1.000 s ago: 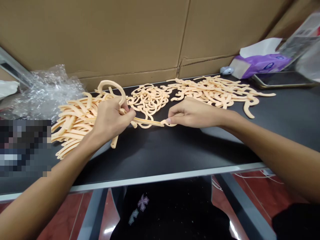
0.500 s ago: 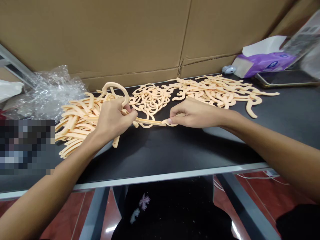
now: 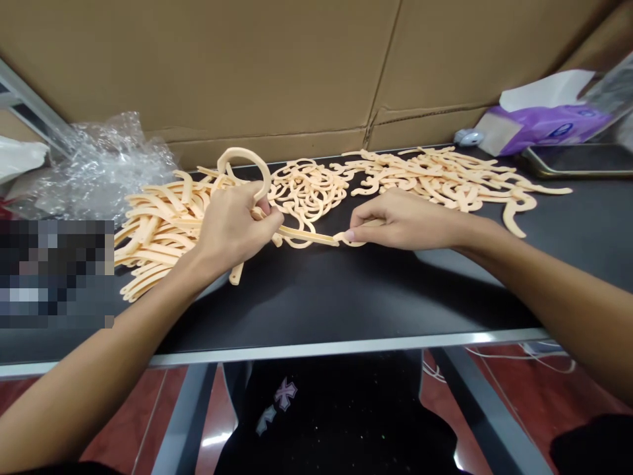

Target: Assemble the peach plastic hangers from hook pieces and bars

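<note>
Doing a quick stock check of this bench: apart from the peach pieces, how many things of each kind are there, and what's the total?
Crumpled clear bubble wrap: 1
White plastic bag: 1
Purple-and-white tissue pack: 1
Small pale blue object: 1
Dark gold-rimmed slab: 1
Clear plastic packet: 1
Total: 6
Peach curved plastic pieces: too tangled to count

peach plastic hooks (image 3: 306, 204) | black tabletop (image 3: 346, 297) | tan cardboard (image 3: 198, 72) | purple tissue packet (image 3: 548, 128)

Legible text: none. Purple plastic tissue packet (image 3: 546, 128) carries a small blue-and-white oval logo, too small to read.
</note>
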A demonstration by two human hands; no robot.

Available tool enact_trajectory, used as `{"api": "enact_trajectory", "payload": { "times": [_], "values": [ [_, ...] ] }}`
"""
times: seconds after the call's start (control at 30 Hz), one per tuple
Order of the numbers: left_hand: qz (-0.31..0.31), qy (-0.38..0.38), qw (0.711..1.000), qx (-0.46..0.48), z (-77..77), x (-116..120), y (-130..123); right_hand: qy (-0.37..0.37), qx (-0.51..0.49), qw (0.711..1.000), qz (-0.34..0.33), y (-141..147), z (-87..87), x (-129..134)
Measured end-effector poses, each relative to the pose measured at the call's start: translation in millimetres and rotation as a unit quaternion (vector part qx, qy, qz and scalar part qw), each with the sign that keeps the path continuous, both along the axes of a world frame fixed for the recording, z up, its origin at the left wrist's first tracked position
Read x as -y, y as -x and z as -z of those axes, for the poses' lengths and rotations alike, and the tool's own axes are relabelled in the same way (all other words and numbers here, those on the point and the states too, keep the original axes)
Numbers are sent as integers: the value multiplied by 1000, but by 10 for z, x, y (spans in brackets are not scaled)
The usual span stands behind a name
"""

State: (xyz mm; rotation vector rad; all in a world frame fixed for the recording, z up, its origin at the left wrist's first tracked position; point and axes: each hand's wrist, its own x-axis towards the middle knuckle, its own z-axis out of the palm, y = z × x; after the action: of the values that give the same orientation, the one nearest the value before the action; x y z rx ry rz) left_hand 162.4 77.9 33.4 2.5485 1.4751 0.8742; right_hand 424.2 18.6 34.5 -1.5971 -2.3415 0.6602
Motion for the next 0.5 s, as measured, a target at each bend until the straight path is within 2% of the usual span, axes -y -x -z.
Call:
{"api": "enact_trajectory", "payload": {
  "times": [0.5],
  "values": [
    [-4,-7,1000,-8,16,1,12,13,42,999,12,61,-15,-8]
  ]
}}
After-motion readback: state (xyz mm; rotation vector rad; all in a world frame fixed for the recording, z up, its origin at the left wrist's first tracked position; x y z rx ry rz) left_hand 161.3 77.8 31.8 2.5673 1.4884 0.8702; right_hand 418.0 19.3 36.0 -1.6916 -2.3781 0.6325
